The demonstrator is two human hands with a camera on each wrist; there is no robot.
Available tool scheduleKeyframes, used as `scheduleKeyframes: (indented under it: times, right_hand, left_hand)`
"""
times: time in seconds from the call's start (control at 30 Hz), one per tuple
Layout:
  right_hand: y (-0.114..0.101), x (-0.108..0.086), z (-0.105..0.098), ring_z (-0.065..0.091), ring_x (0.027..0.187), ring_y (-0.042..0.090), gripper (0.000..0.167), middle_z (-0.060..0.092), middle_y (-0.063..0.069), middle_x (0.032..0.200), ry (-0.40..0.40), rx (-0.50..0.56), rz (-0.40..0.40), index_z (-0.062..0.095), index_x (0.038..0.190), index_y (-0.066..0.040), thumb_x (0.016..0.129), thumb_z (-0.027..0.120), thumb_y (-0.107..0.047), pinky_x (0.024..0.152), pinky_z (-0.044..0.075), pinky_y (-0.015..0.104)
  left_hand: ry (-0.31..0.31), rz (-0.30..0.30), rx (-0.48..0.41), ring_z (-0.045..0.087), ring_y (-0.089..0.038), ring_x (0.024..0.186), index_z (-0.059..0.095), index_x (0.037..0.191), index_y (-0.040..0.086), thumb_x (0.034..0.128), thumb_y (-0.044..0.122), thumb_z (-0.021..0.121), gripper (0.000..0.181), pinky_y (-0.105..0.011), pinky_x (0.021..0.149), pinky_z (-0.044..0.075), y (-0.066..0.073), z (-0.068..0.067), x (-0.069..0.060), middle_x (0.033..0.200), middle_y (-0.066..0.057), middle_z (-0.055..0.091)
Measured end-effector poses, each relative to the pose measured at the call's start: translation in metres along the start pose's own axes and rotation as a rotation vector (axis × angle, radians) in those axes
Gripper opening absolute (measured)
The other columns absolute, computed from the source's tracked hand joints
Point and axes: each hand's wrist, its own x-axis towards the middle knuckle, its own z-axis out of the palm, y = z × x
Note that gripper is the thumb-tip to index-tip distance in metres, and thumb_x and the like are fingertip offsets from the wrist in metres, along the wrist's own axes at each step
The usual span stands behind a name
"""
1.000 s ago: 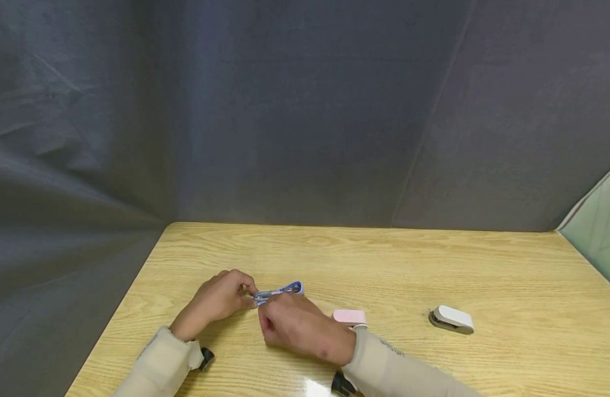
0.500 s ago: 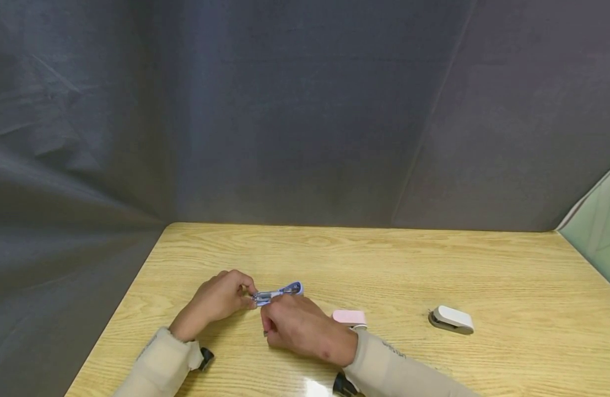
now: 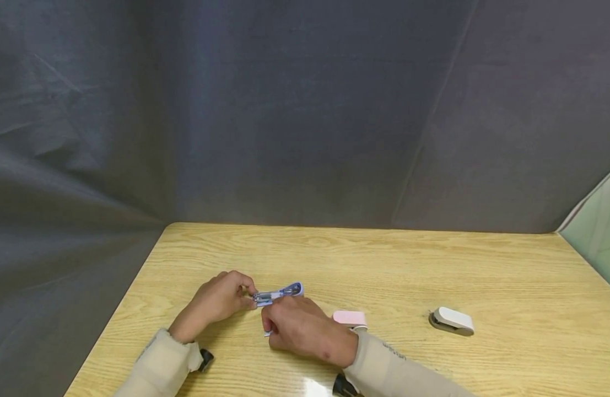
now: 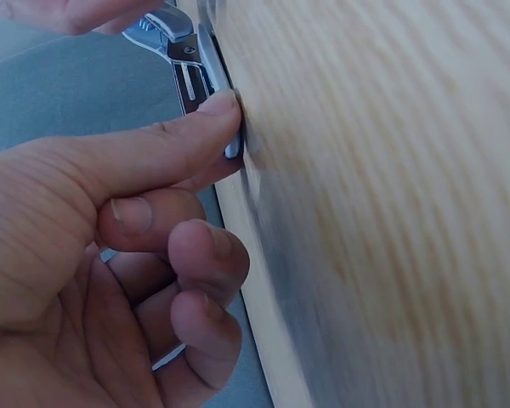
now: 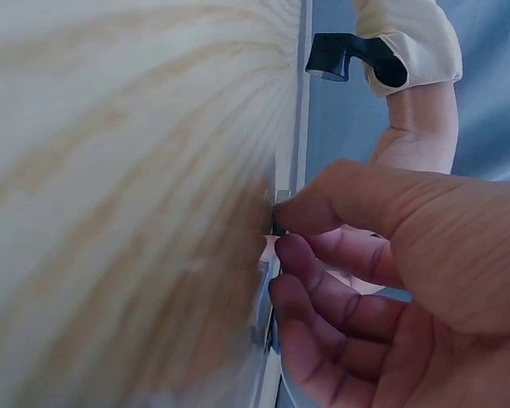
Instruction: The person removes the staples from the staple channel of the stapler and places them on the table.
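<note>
A blue stapler (image 3: 291,288) lies on the table with its top swung open, its metal channel showing. My left hand (image 3: 219,298) pinches its left end between thumb and index finger; the left wrist view shows the thumb on the stapler's (image 4: 212,64) edge, the other fingers curled. Just in front of the stapler, my right hand (image 3: 302,330) pinches a small grey strip (image 3: 268,333) that looks like staples. In the right wrist view this strip (image 5: 282,197) is partly covered by thumb and fingertips. The right hand hides part of the stapler's near side.
A pink stapler (image 3: 349,317) lies behind the right wrist, partly covered by the sleeve. Farther right sits a white and grey stapler (image 3: 452,320). A dark curtain (image 3: 305,121) hangs along the wooden table's (image 3: 384,264) back and left edges.
The right hand has shifted very slightly right, and the small strip now shows at its fingertips. The left hand and the blue stapler stay in place.
</note>
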Motion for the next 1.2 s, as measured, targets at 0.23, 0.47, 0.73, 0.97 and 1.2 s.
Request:
scheduleKeyframes:
  times: [0.23,0.47,0.73,0.97,1.2]
  right_hand:
    - [-0.001,-0.001,-0.003,0.049,0.066,-0.003,0.016,0.053,-0.021,0.071,-0.018,-0.001,0.004,0.070,0.080,-0.024,0.079,0.082,-0.013,0.059,0.043,0.019]
    - [-0.001,-0.003,-0.007,0.048,0.065,-0.002,0.013,0.050,-0.019,0.071,-0.018,-0.008,0.007,0.070,0.081,-0.024,0.082,0.082,-0.018,0.058,0.041,0.018]
    - [-0.001,-0.008,-0.009,0.048,0.068,-0.003,0.010,0.052,-0.018,0.074,-0.002,-0.006,-0.001,0.072,0.082,-0.023,0.083,0.081,-0.019,0.058,0.042,0.017]
    - [0.002,-0.014,-0.011,0.047,0.066,-0.001,0.010,0.049,-0.017,0.072,0.008,0.003,-0.005,0.071,0.081,-0.023,0.084,0.080,-0.019,0.059,0.042,0.019]
    - [-0.001,-0.023,-0.018,0.045,0.068,-0.001,0.014,0.047,-0.017,0.073,0.015,0.012,-0.037,0.068,0.080,-0.024,0.087,0.079,-0.018,0.060,0.039,0.018]
  left_hand:
    - [0.009,0.010,-0.011,0.040,-0.013,0.058,0.072,0.080,0.024,0.0838,0.014,0.086,0.018,-0.032,0.054,0.033,0.000,-0.001,-0.001,0.063,0.006,0.050]
    - [0.010,0.023,-0.019,0.040,-0.012,0.057,0.071,0.081,0.024,0.0845,0.013,0.085,0.018,-0.031,0.054,0.033,0.000,0.000,0.000,0.063,0.006,0.050]
    - [-0.002,-0.023,-0.002,0.043,-0.016,0.062,0.070,0.082,0.024,0.0859,0.012,0.084,0.019,-0.034,0.056,0.035,0.004,0.001,-0.002,0.065,0.004,0.051]
    - [-0.002,-0.046,0.037,0.045,-0.018,0.064,0.071,0.085,0.025,0.0870,0.014,0.084,0.017,-0.036,0.057,0.037,0.007,0.003,-0.005,0.065,0.003,0.050]
    - [0.027,-0.023,0.091,0.044,-0.017,0.063,0.072,0.089,0.024,0.0853,0.016,0.086,0.016,-0.036,0.056,0.036,0.008,0.004,-0.007,0.062,0.005,0.049]
